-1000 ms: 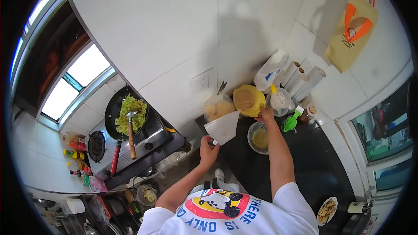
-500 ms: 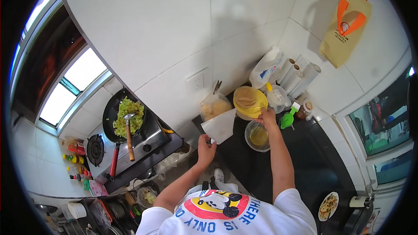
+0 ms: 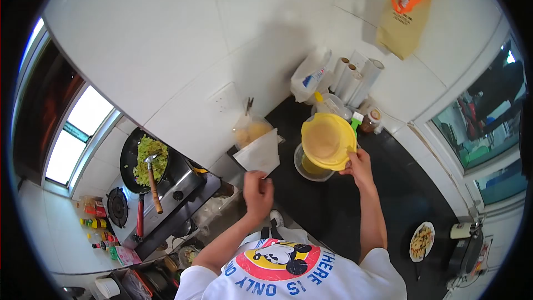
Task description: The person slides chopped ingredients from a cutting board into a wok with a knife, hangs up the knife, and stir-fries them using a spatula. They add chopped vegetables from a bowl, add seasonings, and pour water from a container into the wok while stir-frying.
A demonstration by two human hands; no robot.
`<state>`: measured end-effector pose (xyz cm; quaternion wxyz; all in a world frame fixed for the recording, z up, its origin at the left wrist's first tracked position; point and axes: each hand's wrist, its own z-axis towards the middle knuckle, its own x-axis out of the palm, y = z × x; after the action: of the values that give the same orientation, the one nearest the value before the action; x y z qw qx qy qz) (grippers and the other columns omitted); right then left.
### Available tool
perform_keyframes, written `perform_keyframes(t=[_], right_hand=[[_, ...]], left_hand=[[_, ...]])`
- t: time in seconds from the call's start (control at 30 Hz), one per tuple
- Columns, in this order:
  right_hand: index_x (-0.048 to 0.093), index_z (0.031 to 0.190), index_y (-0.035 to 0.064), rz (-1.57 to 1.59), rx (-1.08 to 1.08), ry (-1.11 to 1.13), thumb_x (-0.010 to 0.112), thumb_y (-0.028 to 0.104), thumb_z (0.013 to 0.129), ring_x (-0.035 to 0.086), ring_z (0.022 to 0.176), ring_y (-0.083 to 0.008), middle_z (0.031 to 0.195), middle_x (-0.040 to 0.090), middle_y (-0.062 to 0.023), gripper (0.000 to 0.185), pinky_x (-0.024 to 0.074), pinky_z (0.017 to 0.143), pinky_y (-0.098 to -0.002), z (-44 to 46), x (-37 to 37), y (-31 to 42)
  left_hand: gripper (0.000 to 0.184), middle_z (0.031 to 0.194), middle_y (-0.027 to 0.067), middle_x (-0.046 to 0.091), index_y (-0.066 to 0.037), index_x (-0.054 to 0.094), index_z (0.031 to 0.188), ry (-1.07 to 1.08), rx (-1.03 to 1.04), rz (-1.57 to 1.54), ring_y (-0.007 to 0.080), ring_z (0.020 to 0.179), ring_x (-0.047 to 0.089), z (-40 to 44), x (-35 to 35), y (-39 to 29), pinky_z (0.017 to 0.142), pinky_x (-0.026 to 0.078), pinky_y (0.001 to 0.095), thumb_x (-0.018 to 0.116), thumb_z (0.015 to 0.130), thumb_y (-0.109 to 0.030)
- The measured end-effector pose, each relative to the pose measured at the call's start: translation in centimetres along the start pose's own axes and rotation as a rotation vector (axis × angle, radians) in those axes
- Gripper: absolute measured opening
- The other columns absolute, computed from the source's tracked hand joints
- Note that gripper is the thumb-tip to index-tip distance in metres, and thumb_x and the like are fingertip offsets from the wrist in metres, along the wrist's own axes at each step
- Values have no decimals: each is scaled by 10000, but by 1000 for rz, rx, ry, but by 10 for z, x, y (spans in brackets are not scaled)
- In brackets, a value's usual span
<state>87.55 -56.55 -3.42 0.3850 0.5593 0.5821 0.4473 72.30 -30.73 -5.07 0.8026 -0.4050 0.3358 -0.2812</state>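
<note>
My right hand (image 3: 361,168) grips the rim of a yellow bowl (image 3: 351,140) with a tan, round bottom. The bowl is raised and tilted above a clear bowl (image 3: 302,168) on the black counter, partly covering it; some yellowish content shows inside the clear one. My left hand (image 3: 258,194) is closed, its fingers curled, just below a white square sheet (image 3: 261,154). Whatever its fingers may hold is hidden. Behind the sheet stands a clear container with pale yellow pieces (image 3: 252,130).
To the left, a wok (image 3: 129,161) of chopped green food rests on the stove, with a wooden-handled spatula (image 3: 152,183) in it. Plastic-wrap rolls (image 3: 355,83), a white bag (image 3: 310,78) and a jar (image 3: 371,121) line the wall. A plate of food (image 3: 422,241) sits at right.
My right hand has lifted and tilted the yellow bowl, moving it over the clear bowl. My left hand has curled and drawn slightly below the white sheet. The view has shifted.
</note>
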Motion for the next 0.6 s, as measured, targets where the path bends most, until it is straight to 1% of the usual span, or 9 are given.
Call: perform_keyframes(t=[0.03,0.1,0.2,0.3,0.33,0.43,0.53,0.57,0.6], right_hand=[[512,919,-11,-14,1,-10,516,153,909,574,499,-150,677,552,-74,165,553,440,-294,-15,-17,-1],[506,912,2,-54,51,-21,509,151,915,571,494,-144,679,553,-70,149,545,426,-289,-49,-52,-5],[506,892,22,-91,112,-40,496,142,914,555,469,-125,653,538,-52,122,534,408,-280,-97,-93,-31],[506,889,28,-82,164,-52,498,135,912,552,471,-116,661,538,-47,110,528,404,-274,-136,-122,-70],[506,896,22,-73,176,-53,505,141,912,557,484,-120,680,545,-55,120,530,408,-277,-145,-131,-87],[507,884,22,-59,209,-112,514,138,911,551,479,-105,667,542,-46,120,522,407,-260,-163,-142,-119],[504,869,27,-149,174,-236,535,132,906,541,470,-88,642,537,-32,115,510,406,-237,-166,-147,-145],[502,867,28,-201,157,-281,545,131,904,539,470,-84,637,536,-30,117,506,407,-231,-165,-148,-150],[551,896,8,-159,111,-330,594,145,890,527,456,-91,635,551,-28,144,490,407,-233,-164,-149,-155]], left_hand=[[250,946,89,518,-19,534,1021,131,-4,-59,130,660,514,1,11,-13,533,415,245,602,793,56],[291,982,86,513,-3,530,1125,335,-174,-344,126,704,545,-8,49,-9,554,467,242,578,840,31],[349,1023,83,503,3,499,1232,518,-369,-568,121,745,562,-30,99,-3,596,528,246,548,887,-17],[393,1111,89,474,-25,459,1311,783,-487,-477,121,783,581,-51,126,0,636,554,253,509,921,-36],[384,1050,100,523,-1,468,1294,870,-449,-385,115,764,599,-59,132,2,595,556,251,518,916,-47],[386,916,98,583,9,474,1282,1069,-634,-387,122,691,624,-82,146,13,567,556,259,528,901,-31],[318,797,84,605,26,513,1194,1035,-616,-347,136,623,633,-105,156,26,534,551,267,546,879,1],[269,773,84,602,28,526,1131,971,-591,-360,140,591,628,-111,156,21,516,541,271,554,864,13],[219,749,84,599,29,539,1068,903,-571,-373,144,559,623,-119,153,16,498,531,276,562,850,25]])
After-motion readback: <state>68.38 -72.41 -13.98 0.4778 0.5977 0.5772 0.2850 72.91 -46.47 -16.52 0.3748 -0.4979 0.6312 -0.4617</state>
